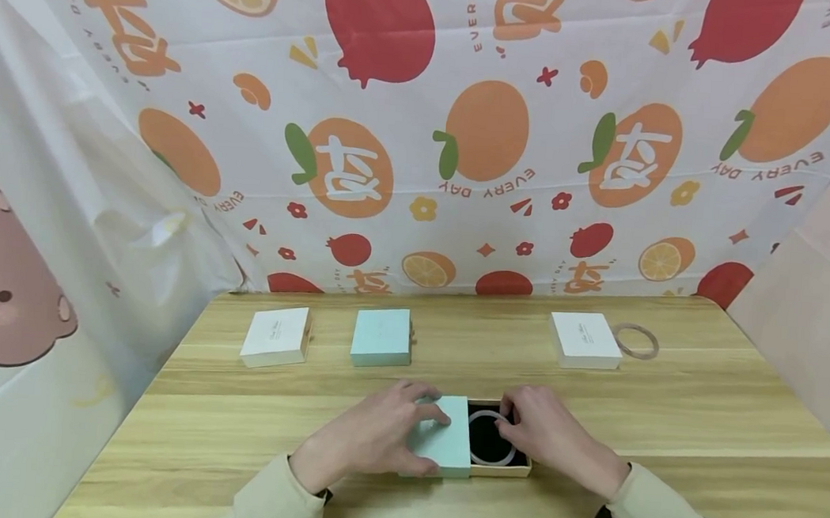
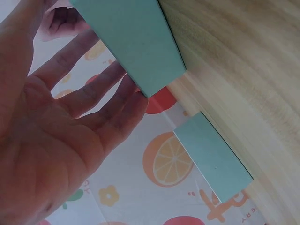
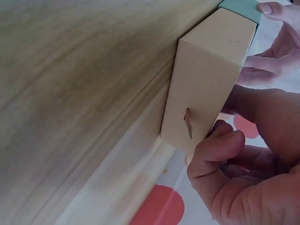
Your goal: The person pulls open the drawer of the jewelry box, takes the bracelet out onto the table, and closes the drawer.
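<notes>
A mint-green sliding box (image 1: 452,439) lies near the front of the table with its pale tray (image 1: 498,471) drawn out to the right. Inside the tray's dark lining is a pale translucent bangle (image 1: 474,453). My left hand (image 1: 379,431) holds the box's sleeve, thumb along the near edge and fingers spread over the top and far side. At the bangle's upper right, my right hand (image 1: 554,434) pinches its rim with thumb and curled fingers. In the right wrist view, the tray's end (image 3: 201,93) bears a small ribbon tab (image 3: 188,123); the bangle is hidden there.
Farther back stand a white box (image 1: 276,336) at left, a second mint-green box (image 1: 382,336) beside it, and another white box (image 1: 584,341) at right. A pinkish bangle (image 1: 655,347) lies against that last box. Fruit-print cloth (image 1: 408,132) hangs behind the wooden table (image 1: 698,419).
</notes>
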A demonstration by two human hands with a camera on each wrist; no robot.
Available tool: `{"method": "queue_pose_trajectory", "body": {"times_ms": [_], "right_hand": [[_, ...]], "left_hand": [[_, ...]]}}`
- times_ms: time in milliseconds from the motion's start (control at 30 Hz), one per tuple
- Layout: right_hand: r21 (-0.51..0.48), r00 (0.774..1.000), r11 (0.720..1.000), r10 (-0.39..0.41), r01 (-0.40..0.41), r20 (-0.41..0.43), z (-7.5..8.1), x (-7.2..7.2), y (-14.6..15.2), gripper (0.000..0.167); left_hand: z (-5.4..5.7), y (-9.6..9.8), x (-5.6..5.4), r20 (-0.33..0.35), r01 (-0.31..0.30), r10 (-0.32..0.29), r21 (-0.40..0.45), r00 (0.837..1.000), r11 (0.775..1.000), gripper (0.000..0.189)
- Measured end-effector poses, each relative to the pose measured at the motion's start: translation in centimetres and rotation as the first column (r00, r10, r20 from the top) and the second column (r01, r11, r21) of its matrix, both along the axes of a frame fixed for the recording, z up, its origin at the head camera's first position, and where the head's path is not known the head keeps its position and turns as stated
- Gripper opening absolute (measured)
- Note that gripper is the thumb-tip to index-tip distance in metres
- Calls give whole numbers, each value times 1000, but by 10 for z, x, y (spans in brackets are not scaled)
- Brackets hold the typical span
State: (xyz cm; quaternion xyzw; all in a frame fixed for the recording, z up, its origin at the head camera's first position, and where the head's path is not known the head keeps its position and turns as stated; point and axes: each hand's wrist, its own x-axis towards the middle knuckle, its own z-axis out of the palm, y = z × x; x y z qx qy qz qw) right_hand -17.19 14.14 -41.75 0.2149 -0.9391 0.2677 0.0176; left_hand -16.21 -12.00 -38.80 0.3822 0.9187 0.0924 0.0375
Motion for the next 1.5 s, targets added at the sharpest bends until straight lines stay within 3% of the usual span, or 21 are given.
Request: {"method": "queue_pose_trajectory", "body": {"times_ms": [167,467,700,900,1267,1500], "right_hand": [[-9,999,1000,-28,29,37,2,0,-1,17],[-113,975,989,-67,93,214,23,4,13,10],[-295,923,953,49,72,381,27,3,28,7],[-349,914,933,69,82,401,22,3,33,9],[-353,895,918,-4,180,446,19,4,35,14],[-436,866,849,-49,299,498,22,-1,38,23]], "left_hand": [[0,0,0,-1,0,0,4,1000,1000,49],[-1,0,0,5,-7,7,7,1000,1000,49],[0,-1,0,17,-10,10,13,1000,1000,49],[1,-1,0,27,-15,15,18,1000,1000,49],[1,0,2,15,-15,15,20,1000,1000,48],[1,1,2,25,-20,20,18,999,1000,48]]}}
